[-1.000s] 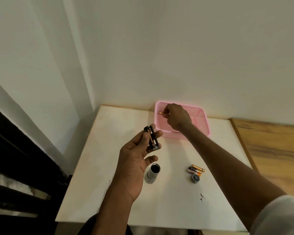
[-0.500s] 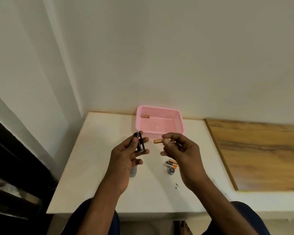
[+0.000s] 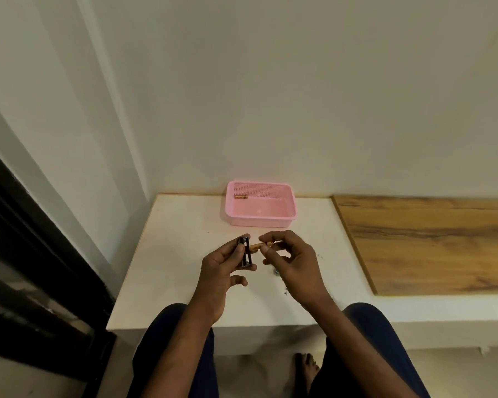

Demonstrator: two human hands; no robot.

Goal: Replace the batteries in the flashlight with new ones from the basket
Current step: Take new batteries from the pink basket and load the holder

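My left hand grips a black battery holder upright over the white table. In my right hand a copper-coloured battery is pinched between thumb and fingers, lying sideways with its tip touching the holder's right side. The pink basket stands at the back of the table against the wall, with one more battery lying in its far left corner. Only a small part of the flashlight cap peeks out under my right hand. The flashlight body and the old batteries are hidden behind my hands.
A wooden panel covers the surface to the right of the table. The wall runs close behind the basket. A dark door frame stands on the left. My knees and a bare foot are below the table's front edge.
My right hand left the basket with a battery and came back toward me, bringing the battery up against the holder in my left hand. The view tilted down and back.
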